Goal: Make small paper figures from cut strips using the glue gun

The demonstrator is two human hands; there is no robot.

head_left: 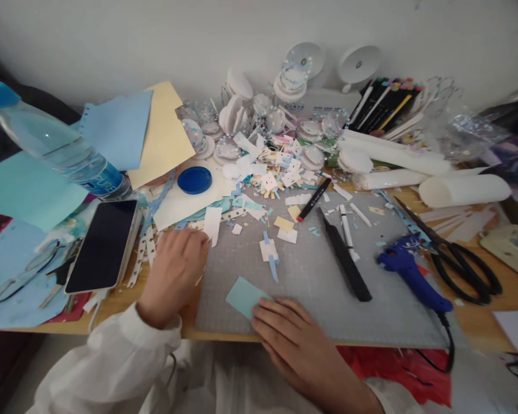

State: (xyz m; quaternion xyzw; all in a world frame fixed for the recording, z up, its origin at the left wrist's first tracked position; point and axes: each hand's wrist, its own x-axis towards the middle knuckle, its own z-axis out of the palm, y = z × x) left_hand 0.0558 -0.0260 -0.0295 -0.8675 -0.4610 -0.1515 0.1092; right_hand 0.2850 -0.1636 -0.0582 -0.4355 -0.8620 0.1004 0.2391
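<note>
My left hand (172, 276) lies palm down at the left edge of the grey cutting mat (371, 322). Its fingers curl over small white paper scraps (211, 223); whether they grip one is hidden. My right hand (293, 339) rests flat on the mat's near edge, fingers stretched out, fingertips pressing on a light blue paper piece (244, 294). A small white and blue paper cut-out (269, 253) lies on the mat just beyond both hands.
A phone (102, 244) and a water bottle (60, 146) sit at left, with blue and yellow sheets (164, 132). A black knife (344, 256), markers, a blue glue gun (410, 273) and scissors (457, 259) lie at right. Paper rolls and craft pieces crowd the back.
</note>
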